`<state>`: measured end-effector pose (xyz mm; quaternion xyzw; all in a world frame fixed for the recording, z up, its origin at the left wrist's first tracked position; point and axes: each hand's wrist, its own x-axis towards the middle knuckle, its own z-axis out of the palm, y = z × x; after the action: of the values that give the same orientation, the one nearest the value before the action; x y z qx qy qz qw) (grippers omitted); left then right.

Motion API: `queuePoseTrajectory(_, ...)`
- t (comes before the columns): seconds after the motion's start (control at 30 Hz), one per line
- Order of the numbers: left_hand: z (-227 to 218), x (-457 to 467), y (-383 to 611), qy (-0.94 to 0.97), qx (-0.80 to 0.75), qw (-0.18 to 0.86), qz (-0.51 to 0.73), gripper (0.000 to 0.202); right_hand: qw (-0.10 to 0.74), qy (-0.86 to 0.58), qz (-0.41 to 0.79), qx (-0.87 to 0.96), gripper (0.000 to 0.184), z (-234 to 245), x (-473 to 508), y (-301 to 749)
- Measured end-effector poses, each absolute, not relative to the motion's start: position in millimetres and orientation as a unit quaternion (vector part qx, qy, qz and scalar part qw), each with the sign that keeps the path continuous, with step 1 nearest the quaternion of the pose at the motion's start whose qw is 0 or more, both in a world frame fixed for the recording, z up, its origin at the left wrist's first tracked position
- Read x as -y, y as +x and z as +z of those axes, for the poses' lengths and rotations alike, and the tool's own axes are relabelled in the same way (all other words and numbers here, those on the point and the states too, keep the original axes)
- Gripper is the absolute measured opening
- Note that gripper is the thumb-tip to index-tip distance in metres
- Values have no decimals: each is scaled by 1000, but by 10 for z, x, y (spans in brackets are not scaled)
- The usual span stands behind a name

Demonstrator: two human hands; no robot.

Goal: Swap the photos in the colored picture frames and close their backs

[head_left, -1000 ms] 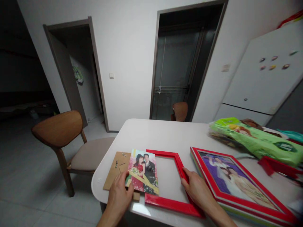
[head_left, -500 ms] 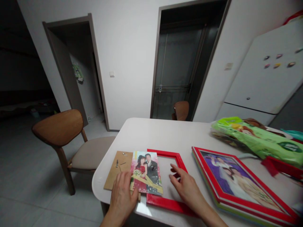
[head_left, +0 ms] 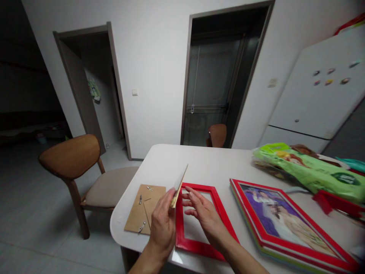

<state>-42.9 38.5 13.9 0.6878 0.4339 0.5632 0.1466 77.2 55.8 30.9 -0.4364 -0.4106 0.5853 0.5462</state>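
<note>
My left hand (head_left: 163, 224) pinches a printed photo (head_left: 179, 184) by its lower edge and holds it tilted up on edge above the table. My right hand (head_left: 203, 215) hovers beside it with fingers spread, fingertips close to the photo, over an empty red picture frame (head_left: 219, 207) lying flat on the white table (head_left: 205, 163). A brown backing board (head_left: 142, 207) with small metal clips lies to the left of the frame, near the table's edge.
A stack of red-framed pictures (head_left: 281, 224) lies to the right, and a green plastic package (head_left: 308, 169) sits behind it. A wooden chair (head_left: 82, 167) stands left of the table. A white fridge (head_left: 322, 91) is at the right, doorways behind.
My left hand has lifted the photo off the backing board and tipped it upright. My right hand left the frame's right side and moved leftward to the photo.
</note>
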Motion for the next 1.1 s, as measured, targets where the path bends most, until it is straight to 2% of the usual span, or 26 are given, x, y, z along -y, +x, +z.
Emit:
queuePoseTrajectory(0.07,229,-329,-330,587,-442,266,623,30,542,-476,597,350,46,191,-555,819)
queuePoseTrajectory(0.17,226,-270,-171,450,-407,465,644,37,556,-439,640,296,39,16,-571,931)
queuePoseTrajectory(0.27,108,-297,-141,403,-388,543,627,48,593,-430,616,290,37,-39,-613,1141)
queuePoseTrajectory(0.33,14,-334,-199,413,-421,537,603,53,582,-471,590,303,42,-25,-648,1316)
queuePoseTrajectory(0.43,-98,-338,-300,486,-485,495,533,50,536,-536,551,349,46,-13,-705,1534)
queuePoseTrajectory(0.57,-204,-239,-316,673,-524,338,397,49,460,-604,461,460,43,-90,-815,1632)
queuePoseTrajectory(0.7,-293,-173,-287,756,-511,240,333,51,434,-630,407,500,43,-180,-957,1618)
queuePoseTrajectory(0.87,-296,-184,-309,789,-511,195,279,51,418,-649,359,525,44,-201,-1023,1618)
queuePoseTrajectory(1.1,-226,-216,-349,801,-502,190,264,52,367,-679,273,574,43,-150,-1007,1589)
